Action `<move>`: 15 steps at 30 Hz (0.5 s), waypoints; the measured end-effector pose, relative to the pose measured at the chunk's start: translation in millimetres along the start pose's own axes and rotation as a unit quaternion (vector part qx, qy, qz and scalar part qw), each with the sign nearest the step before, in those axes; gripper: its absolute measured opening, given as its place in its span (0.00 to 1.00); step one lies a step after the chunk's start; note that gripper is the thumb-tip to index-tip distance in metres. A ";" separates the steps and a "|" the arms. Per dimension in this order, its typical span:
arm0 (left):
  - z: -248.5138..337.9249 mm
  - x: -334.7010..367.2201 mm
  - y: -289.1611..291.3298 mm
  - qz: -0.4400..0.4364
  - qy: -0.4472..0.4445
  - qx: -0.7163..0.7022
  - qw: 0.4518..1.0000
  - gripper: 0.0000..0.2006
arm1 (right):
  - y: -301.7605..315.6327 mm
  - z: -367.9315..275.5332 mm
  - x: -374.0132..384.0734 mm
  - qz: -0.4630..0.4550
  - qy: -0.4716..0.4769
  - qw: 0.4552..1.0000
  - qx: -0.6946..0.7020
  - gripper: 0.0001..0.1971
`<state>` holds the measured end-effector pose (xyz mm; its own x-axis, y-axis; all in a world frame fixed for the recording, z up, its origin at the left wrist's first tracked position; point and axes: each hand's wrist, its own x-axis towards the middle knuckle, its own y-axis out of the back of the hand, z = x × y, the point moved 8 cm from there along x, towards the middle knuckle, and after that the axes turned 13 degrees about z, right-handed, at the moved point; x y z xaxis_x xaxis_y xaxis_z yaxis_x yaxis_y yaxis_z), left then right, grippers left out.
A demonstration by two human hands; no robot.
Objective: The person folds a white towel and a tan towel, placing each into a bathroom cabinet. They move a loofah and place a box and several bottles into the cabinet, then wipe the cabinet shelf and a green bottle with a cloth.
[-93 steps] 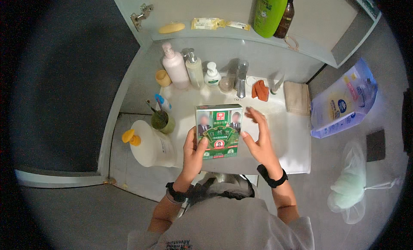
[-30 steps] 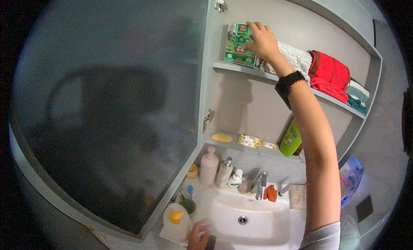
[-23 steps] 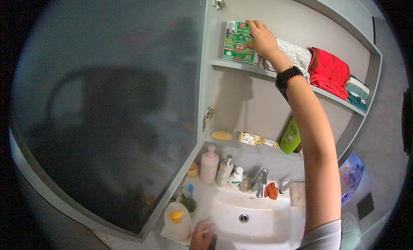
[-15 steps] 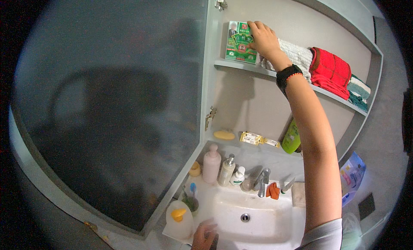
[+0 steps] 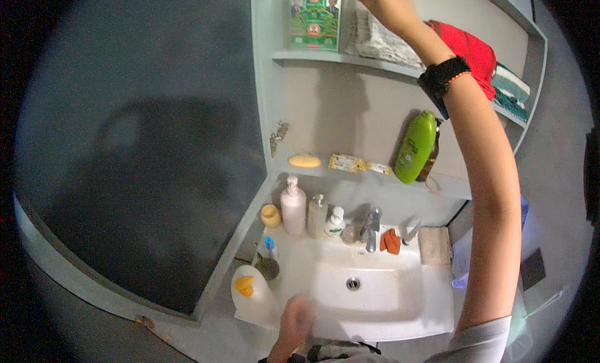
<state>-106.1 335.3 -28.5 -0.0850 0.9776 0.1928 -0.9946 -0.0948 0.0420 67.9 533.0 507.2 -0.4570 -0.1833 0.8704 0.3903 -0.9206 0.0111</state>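
Observation:
At the top edge of the view, my right hand [image 5: 394,13] is raised in front of the upper shelf. Its thumb sticks out with nothing against it, while the fingers are partly cut off. To its left a green box [image 5: 315,22] with printed pictures stands upright, apart from the hand. Folded white towels [image 5: 381,44] lie just behind and below the hand, beside a folded red towel [image 5: 465,53]. My left hand [image 5: 295,319] hangs low by the sink's front left, blurred, its fingers seemingly curled. I make out nothing in it.
A cabinet door [image 5: 137,150] hangs open at left. A green bottle [image 5: 415,147] and a yellow soap bar [image 5: 304,161] are on the lower shelf. Pump bottles [image 5: 294,206] and a faucet [image 5: 372,228] line the sink [image 5: 375,325]; a white bottle [image 5: 250,300] stands front left.
My right hand has come off the green box and moved right, toward the towels. The box stays on the shelf. The view has shifted, and my left hand shows more.

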 end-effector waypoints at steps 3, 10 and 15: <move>10.5 -3.0 -8.0 -0.024 -0.030 0.035 0.999 0.17 | 33.9 -15.4 -8.1 -0.017 -0.021 0.998 0.050 0.11; 31.0 -14.9 -21.5 -0.039 -0.103 0.096 0.989 0.04 | 150.0 -106.5 -153.3 -0.080 0.021 0.992 0.099 0.13; 17.3 -23.5 -40.4 -0.048 -0.097 0.116 0.987 0.02 | 228.6 -139.8 -327.1 -0.201 -0.290 0.932 0.085 0.08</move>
<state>-62.9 313.0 -17.8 0.0449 0.9316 0.3608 -0.9550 -0.0659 0.2891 194.9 334.2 156.2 -0.1044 0.4265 0.8984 0.4234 -0.7983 0.4282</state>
